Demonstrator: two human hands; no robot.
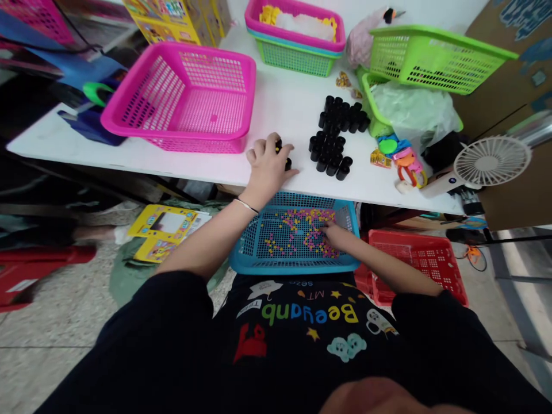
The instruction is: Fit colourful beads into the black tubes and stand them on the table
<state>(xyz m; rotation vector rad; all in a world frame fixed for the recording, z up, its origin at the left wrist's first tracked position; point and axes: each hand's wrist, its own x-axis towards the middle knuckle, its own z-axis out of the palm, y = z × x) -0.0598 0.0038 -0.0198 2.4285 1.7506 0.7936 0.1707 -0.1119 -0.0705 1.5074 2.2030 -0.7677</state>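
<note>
My left hand (268,168) rests at the front of the white table, its fingers curled around small black cylinders (288,164), partly hidden by the hand. A yellow spot shows at the top of one of them. To its right stand several more black cylinders (328,150), grouped upright in clusters. Below the table edge, on my lap, is a blue mesh basket (254,268) with many tiny pink and yellow pieces (310,217) scattered in it. My right hand (335,236) reaches into its right side, fingertips pinched down among the pieces; what they hold is too small to see.
A pink basket (215,109) stands at the table's left. Stacked baskets (297,54) are at the back, green baskets (435,57) and a handheld fan (491,162) at the right. A red crate (418,259) sits on the floor; yellow printed cards (149,248) lie lower left.
</note>
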